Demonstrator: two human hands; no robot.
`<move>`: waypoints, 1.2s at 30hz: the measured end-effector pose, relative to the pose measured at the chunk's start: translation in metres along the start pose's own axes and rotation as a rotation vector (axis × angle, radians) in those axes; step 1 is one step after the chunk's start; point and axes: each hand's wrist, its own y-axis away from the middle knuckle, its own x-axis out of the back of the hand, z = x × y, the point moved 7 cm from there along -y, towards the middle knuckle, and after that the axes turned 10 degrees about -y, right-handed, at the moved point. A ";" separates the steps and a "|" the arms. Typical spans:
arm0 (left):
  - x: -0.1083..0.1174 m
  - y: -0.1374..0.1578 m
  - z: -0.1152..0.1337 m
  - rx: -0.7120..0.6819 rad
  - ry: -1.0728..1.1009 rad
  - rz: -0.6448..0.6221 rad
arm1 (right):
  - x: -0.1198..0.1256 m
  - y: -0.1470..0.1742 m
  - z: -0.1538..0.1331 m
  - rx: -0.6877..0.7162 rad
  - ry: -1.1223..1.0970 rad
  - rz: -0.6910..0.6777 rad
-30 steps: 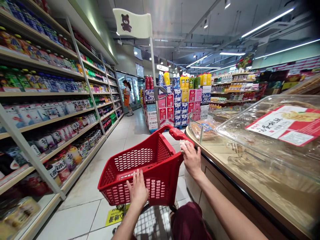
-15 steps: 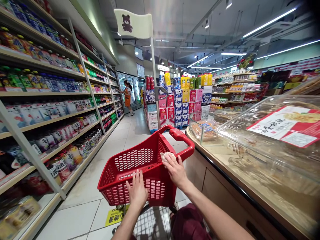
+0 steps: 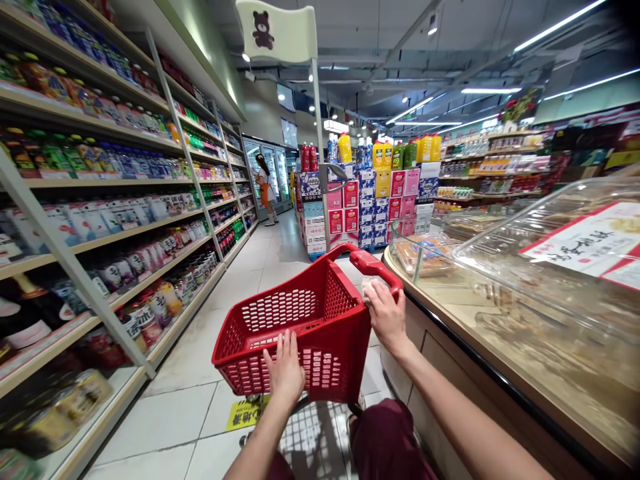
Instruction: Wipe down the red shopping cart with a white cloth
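Note:
A red plastic shopping cart (image 3: 345, 340) with perforated basket walls stands in front of me. A pole rises behind it with a pale flag bearing a bear (image 3: 263, 30). With fingers spread, my left hand (image 3: 287, 373) rests against the near side wall of the basket, just below its rim. In my right hand (image 3: 387, 320) is a crumpled white cloth (image 3: 370, 287), pressed at the cart's rear end beside the red handle (image 3: 375, 265). The fingers partly cover the cloth. Inside the basket I see only red plastic.
Drink shelves (image 3: 105, 177) line the left side. A wooden display counter (image 3: 480, 287) with clear covers stands close on the right. Stacked drink cartons (image 3: 345, 217) are ahead. A person in an orange apron (image 3: 264, 193) stands farther along the aisle. A yellow floor sign (image 3: 245, 415) lies below the cart.
My right hand has moved the cloth from the basket's rear rim to the area by the handle. My left hand stays on the side wall. The whole view has shifted slightly.

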 end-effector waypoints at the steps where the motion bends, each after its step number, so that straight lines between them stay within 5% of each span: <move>1: -0.001 0.000 0.000 0.016 0.003 -0.010 | -0.003 0.003 -0.004 0.015 -0.002 -0.008; 5: -0.002 0.001 0.002 0.011 0.002 -0.017 | -0.019 0.016 -0.030 0.203 -0.086 -0.147; 10: -0.004 0.002 0.000 0.015 0.011 -0.017 | -0.008 0.008 -0.008 0.017 -0.010 -0.041; 14: 0.006 0.001 0.005 0.066 0.082 0.063 | -0.027 0.014 -0.044 0.154 -0.095 -0.143; 20: 0.048 -0.014 0.079 -0.209 0.285 0.260 | -0.029 0.016 -0.061 0.157 -0.296 -0.299; 24: 0.059 -0.033 0.107 -0.260 0.333 0.299 | -0.005 0.008 -0.031 0.092 -0.353 -0.127; 26: 0.051 -0.037 0.090 -0.239 0.319 0.315 | 0.003 0.007 -0.013 0.052 -0.307 -0.043; 31: 0.014 -0.022 -0.003 0.046 0.229 0.309 | 0.000 0.010 -0.001 0.017 -0.095 -0.027; 33: 0.007 -0.015 -0.013 0.069 0.226 0.302 | -0.009 0.012 -0.017 0.054 -0.079 -0.063; 36: 0.008 -0.014 0.006 -0.090 0.239 0.297 | -0.027 0.015 -0.049 0.129 -0.128 -0.150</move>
